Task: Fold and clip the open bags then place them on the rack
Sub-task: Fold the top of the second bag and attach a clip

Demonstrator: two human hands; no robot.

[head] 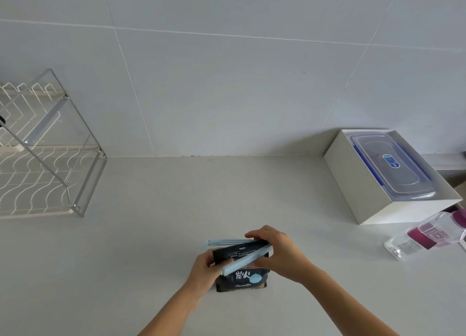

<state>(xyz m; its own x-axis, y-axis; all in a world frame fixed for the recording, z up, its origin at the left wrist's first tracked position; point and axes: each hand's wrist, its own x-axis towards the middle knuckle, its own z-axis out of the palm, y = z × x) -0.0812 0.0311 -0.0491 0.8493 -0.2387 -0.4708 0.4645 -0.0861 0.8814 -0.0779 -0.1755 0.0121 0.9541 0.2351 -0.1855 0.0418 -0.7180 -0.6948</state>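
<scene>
A small black bag (240, 280) with white lettering lies on the pale countertop, its top folded down. A long light-blue clip (245, 260) is spread open across the fold, one arm under the bag's top and one over it. My left hand (205, 270) pinches the clip's near left end against the bag. My right hand (274, 252) grips the clip's right end and the bag's top edge. The wire rack (50, 159) stands at the far left against the wall.
A white box (353, 179) holding a clear lidded container (390, 164) with blue clasps sits at the back right. A clear bottle (426, 234) with a purple label lies in front of it. The tiled wall runs behind the counter.
</scene>
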